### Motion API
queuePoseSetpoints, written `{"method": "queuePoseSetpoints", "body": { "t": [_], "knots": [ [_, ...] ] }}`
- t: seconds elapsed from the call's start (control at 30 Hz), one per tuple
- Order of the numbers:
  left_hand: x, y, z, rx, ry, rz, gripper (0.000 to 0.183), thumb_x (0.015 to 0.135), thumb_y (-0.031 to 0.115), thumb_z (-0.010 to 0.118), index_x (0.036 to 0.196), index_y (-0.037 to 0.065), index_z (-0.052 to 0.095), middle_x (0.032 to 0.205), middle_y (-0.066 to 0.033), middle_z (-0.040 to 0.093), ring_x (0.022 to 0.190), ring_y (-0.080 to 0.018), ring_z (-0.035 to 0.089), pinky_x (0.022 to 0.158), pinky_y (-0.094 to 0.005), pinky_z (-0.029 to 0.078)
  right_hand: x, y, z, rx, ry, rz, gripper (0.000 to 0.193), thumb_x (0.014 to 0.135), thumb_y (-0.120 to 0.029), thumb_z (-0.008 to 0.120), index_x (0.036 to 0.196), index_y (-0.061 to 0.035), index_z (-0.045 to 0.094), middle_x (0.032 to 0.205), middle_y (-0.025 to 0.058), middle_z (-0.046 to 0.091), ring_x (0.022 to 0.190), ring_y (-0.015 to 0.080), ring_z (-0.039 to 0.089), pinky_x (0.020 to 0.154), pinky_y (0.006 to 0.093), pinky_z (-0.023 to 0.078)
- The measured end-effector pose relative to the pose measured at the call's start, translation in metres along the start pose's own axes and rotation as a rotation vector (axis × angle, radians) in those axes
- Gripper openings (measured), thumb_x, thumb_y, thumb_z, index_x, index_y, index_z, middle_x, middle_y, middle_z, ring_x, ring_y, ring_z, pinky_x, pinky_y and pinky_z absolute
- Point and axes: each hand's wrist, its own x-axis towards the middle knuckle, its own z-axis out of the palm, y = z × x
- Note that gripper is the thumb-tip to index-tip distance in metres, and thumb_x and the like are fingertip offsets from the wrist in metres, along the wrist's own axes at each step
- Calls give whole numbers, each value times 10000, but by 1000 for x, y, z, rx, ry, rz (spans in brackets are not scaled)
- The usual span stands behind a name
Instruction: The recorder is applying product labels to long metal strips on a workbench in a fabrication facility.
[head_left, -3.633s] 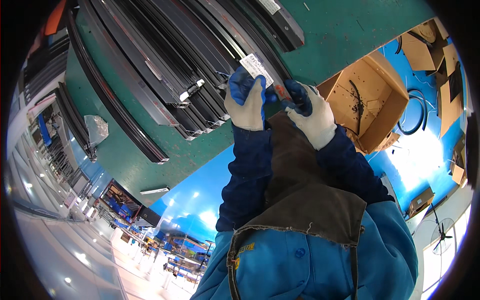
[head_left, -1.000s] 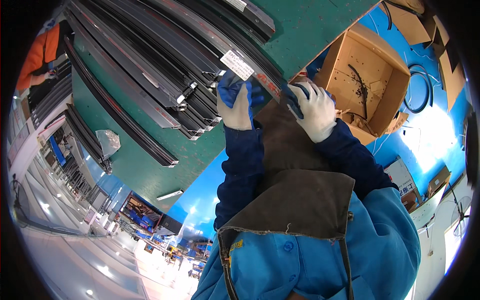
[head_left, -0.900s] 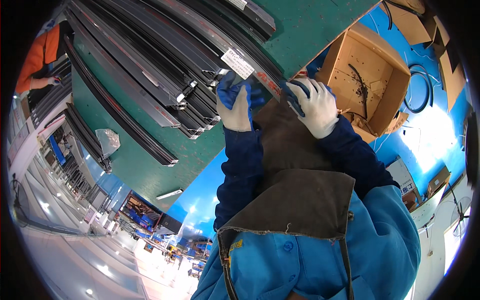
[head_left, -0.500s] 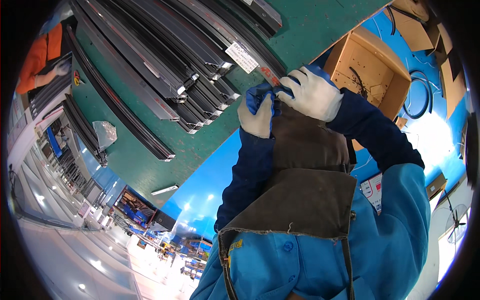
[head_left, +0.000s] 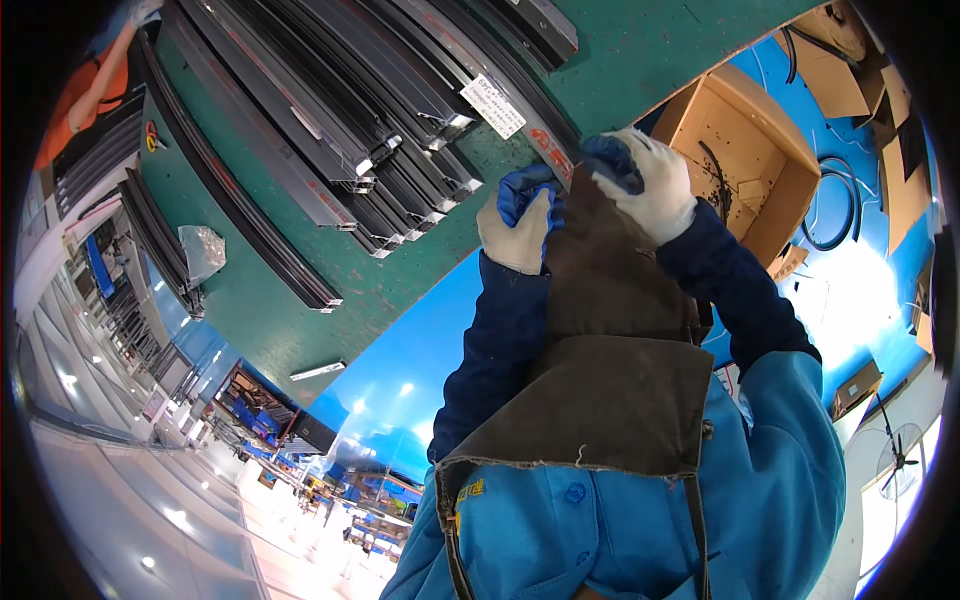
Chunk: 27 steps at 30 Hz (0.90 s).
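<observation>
A long dark metal profile (head_left: 512,88) with red marks and a white label (head_left: 493,106) runs off the green bench toward me. At its near end my left hand (head_left: 515,222), in a white glove with blue-coated fingers, is closed with its fingertips against the profile. My right hand (head_left: 655,185), gloved the same way, is raised just to the right of that end, apart from the left. Its fingers are curled inward; whatever they hold, if anything, is hidden. Below both hands hangs my brown apron (head_left: 620,280).
More dark profiles (head_left: 300,110) lie stacked on the green bench (head_left: 270,330), beside a clear plastic bag (head_left: 203,252) of small parts. An open cardboard box (head_left: 745,125) with dark bits stands at the right. At far left is another person's orange sleeve (head_left: 85,110).
My right hand has drawn away from the left, to the right, and the profile's end now shows between them. The left hand stays nearly in place. The other person's arm has moved up.
</observation>
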Motion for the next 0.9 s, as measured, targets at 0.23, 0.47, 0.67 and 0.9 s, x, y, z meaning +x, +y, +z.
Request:
{"method": "queuePoseSetpoints", "body": {
  "t": [0.23,0.47,0.67,0.9],
  "knots": [
    [4,-3,0,23,8,74,200,745,-41,594,945,-32,608,758,-82,632,555,-111,533,490,-202,442,-13,-36,12,-222,2,46,346,706,-196,661,1020,-77,579,857,82,582,766,255,599,669,325,473],
    [4,-2,3,119,53,126,207,721,-49,602,927,-33,618,746,-73,632,553,-96,514,489,-193,427,-4,-57,14,-473,-159,188,309,720,-189,654,999,-78,579,862,81,589,748,241,611,629,332,484],
    [4,-4,2,79,49,113,215,716,-47,604,929,-33,621,745,-71,635,560,-95,516,493,-190,426,1,-53,24,-612,-171,167,291,726,-204,654,976,-80,573,866,80,590,736,236,614,610,336,491],
    [0,0,1,75,39,53,221,724,-41,597,943,-33,621,750,-68,638,564,-91,517,502,-187,424,-4,-35,21,-408,14,227,352,685,-216,672,992,-70,582,903,72,605,759,248,609,636,325,478]
  ]
}}
